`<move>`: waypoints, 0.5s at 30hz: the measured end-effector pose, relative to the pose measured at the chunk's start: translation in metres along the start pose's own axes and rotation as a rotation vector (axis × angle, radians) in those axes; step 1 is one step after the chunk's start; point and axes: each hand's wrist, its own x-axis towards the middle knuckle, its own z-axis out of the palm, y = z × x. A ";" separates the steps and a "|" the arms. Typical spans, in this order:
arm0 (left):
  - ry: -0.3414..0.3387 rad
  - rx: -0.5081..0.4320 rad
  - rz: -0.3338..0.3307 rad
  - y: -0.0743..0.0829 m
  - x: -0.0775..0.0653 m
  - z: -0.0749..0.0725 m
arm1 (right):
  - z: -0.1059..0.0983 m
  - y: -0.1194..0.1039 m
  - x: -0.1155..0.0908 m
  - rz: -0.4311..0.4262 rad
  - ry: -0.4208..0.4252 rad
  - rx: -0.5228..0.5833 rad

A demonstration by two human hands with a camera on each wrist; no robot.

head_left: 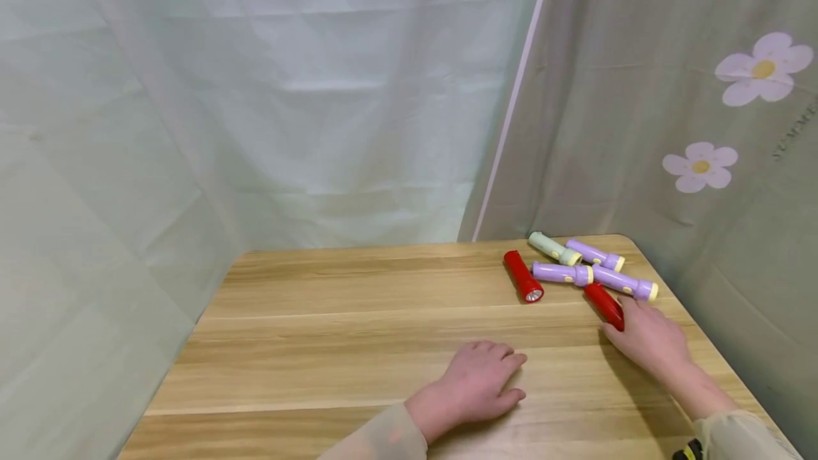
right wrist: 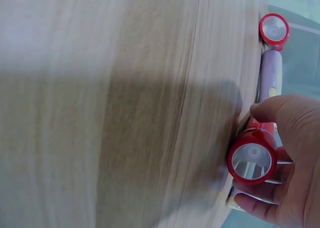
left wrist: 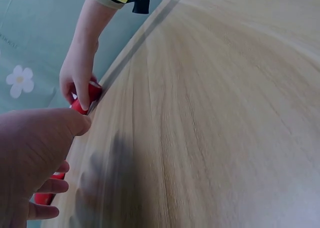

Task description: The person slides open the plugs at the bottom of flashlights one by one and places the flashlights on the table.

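Note:
At the right side of the wooden table, my right hand (head_left: 653, 338) grips a red flashlight (head_left: 603, 305), thumb on one side and fingers on the other. In the right wrist view its round lens (right wrist: 252, 161) faces the camera. My left hand (head_left: 478, 380) is held low over the table's front middle, fingers loosely spread and holding nothing. A second red flashlight (head_left: 522, 276) lies farther back, its lens toward the front. Right beside the gripped one lie purple flashlights (head_left: 562, 273) with pale yellow ends.
A pale green flashlight (head_left: 551, 246) and another purple flashlight (head_left: 591, 253) lie near the table's back right corner. Light curtains (head_left: 358, 105) hang behind the wooden table (head_left: 332, 346) and along both sides. A black and yellow device (head_left: 689, 450) sits at the right sleeve.

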 end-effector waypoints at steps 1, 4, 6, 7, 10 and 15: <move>0.001 0.000 -0.001 0.001 0.001 0.000 | 0.000 -0.001 0.001 0.006 -0.007 -0.001; 0.002 -0.002 -0.002 0.003 0.001 0.001 | -0.001 -0.002 0.002 0.025 -0.030 -0.005; 0.001 -0.007 -0.004 0.004 0.002 0.002 | -0.002 -0.003 0.003 0.039 -0.050 -0.009; -0.001 -0.012 -0.006 0.005 0.001 0.001 | -0.002 -0.003 0.004 0.046 -0.060 -0.009; -0.015 -0.025 -0.011 0.005 0.001 0.001 | -0.005 -0.005 0.006 0.065 -0.087 -0.009; -0.023 -0.035 -0.014 0.005 -0.001 0.002 | -0.008 -0.008 0.008 0.079 -0.112 -0.007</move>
